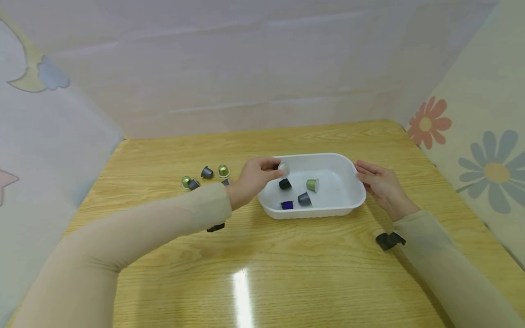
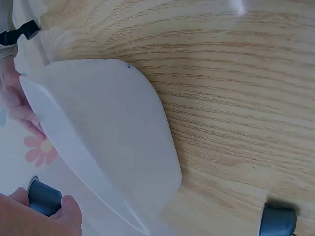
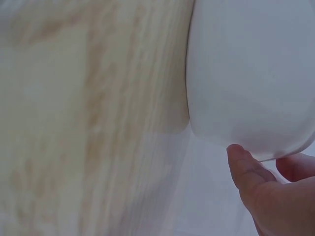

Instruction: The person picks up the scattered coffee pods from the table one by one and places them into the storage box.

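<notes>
A dark grey-blue coffee capsule (image 2: 44,196) is pinched between the thumb and fingers of my left hand (image 1: 256,177). Its pale lid shows in the head view, over the left end of a white plastic tub (image 1: 332,212). Inside the tub lie a black capsule (image 1: 285,184), a green capsule (image 1: 312,185), a grey capsule (image 1: 304,199) and a dark blue capsule (image 1: 287,205). At the tub's right end my right hand (image 1: 383,187) holds the rim, fingers against the outer wall and thumb by the edge.
Left of the tub on the wooden table (image 1: 287,264) lie more capsules: a green one (image 1: 223,171), a dark grey one (image 1: 207,172), and another green one (image 1: 186,181) beside a grey one (image 1: 194,184). One more is partly hidden by my left forearm. Walls (image 1: 262,68) border the table.
</notes>
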A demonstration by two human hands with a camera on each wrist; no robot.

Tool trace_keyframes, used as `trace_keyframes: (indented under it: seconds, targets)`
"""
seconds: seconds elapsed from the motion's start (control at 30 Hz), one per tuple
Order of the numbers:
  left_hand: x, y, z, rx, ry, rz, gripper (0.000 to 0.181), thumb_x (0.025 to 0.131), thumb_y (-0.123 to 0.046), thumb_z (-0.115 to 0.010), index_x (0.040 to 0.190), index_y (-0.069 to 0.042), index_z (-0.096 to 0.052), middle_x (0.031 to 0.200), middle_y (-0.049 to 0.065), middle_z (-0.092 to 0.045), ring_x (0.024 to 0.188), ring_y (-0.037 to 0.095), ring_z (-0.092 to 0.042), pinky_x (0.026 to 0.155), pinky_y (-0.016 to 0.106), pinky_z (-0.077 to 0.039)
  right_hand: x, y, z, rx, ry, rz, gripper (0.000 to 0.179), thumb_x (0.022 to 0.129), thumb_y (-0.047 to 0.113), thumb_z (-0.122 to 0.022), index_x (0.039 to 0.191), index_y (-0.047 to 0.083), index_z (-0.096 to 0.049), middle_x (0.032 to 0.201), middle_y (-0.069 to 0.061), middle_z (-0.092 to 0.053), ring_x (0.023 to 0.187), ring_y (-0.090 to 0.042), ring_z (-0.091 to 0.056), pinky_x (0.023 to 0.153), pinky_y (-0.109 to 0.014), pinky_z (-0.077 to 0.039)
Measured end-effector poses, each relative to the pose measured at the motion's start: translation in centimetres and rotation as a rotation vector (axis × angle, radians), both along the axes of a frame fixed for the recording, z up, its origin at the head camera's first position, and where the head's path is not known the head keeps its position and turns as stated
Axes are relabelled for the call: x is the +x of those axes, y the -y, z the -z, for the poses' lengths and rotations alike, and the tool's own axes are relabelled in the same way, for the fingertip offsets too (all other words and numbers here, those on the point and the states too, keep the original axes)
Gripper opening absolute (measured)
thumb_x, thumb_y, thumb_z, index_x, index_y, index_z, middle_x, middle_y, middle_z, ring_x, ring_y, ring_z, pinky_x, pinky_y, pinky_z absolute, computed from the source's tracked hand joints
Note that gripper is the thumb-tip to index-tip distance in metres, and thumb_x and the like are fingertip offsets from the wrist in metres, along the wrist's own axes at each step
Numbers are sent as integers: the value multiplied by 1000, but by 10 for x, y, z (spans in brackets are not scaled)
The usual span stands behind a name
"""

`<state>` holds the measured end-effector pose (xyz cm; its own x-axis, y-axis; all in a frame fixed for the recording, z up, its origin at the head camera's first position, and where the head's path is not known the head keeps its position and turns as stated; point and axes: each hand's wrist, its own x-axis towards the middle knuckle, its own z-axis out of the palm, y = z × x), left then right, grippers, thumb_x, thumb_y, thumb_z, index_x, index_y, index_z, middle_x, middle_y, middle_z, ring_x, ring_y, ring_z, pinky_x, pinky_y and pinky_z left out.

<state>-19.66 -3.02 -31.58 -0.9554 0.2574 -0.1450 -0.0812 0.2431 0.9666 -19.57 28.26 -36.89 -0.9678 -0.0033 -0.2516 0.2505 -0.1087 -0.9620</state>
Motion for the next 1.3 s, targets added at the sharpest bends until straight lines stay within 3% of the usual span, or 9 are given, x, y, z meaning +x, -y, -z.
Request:
trace_keyframes:
  seconds: [0.1,0.23,0.37,0.53,0.73,0.83,0.97,1.3]
  targets:
    - [0,-5,0,-24,-18,24,39,91,-4,-68,128,3,-59,125,15,-63,115,24,-60,97,29,-49,0,1,-1,31,13,-8,64,99,6,-55,152,-2,-21,154,-17,-23,119,-2,-53,80,-12,-51]
    - [-2,-10,1,-67,-33,40,37,91,-7,-69,126,1,-61,124,13,-64,114,21,-60,98,28,-48,-2,2,-2,54,24,-17,63,99,6,-54,152,-1,-21,155,-19,-19,140,-20,-30,81,-11,-50]
    - [-3,-16,-1,-103,-49,65,38,91,-11,-70,127,-2,-62,125,9,-64,114,18,-59,97,27,-48,-2,3,-2,51,27,-17,63,99,6,-54,152,-1,-21,155,-19,-20,141,-22,-27,80,-11,-50]
    - [-4,-24,-3,-147,-78,128,39,92,-12,-69,129,-3,-61,126,8,-64,114,18,-58,95,27,-48,0,2,-1,54,22,-15,63,99,6,-55,152,-1,-22,155,-18,-22,137,-17,-34,81,-11,-50]
    - [-9,-35,-4,-164,-122,180,43,93,-14,-68,132,-1,-58,127,8,-63,116,18,-58,94,24,-48,3,2,-1,28,8,-5,64,98,4,-56,151,-3,-22,154,-18,-22,111,3,-56,81,-12,-51]
    - [-12,-41,-2,-157,-131,191,43,92,-14,-69,131,0,-58,126,8,-63,115,17,-58,93,22,-48,3,3,-1,31,12,-4,63,98,5,-55,151,-3,-22,154,-18,-22,122,-3,-51,81,-12,-50]
    - [-13,-47,1,-163,-132,203,40,91,-12,-70,128,0,-60,122,8,-64,113,17,-60,91,22,-49,3,4,-2,63,7,-16,61,100,5,-53,152,-2,-21,155,-19,-20,139,-19,-32,82,-11,-50]
    - [-12,-60,9,-266,-167,259,32,90,-17,-72,119,-3,-67,111,4,-68,104,13,-60,87,20,-48,2,7,-1,120,12,-36,60,101,6,-51,152,-1,-21,156,-19,-20,142,-24,-27,92,-15,-47]
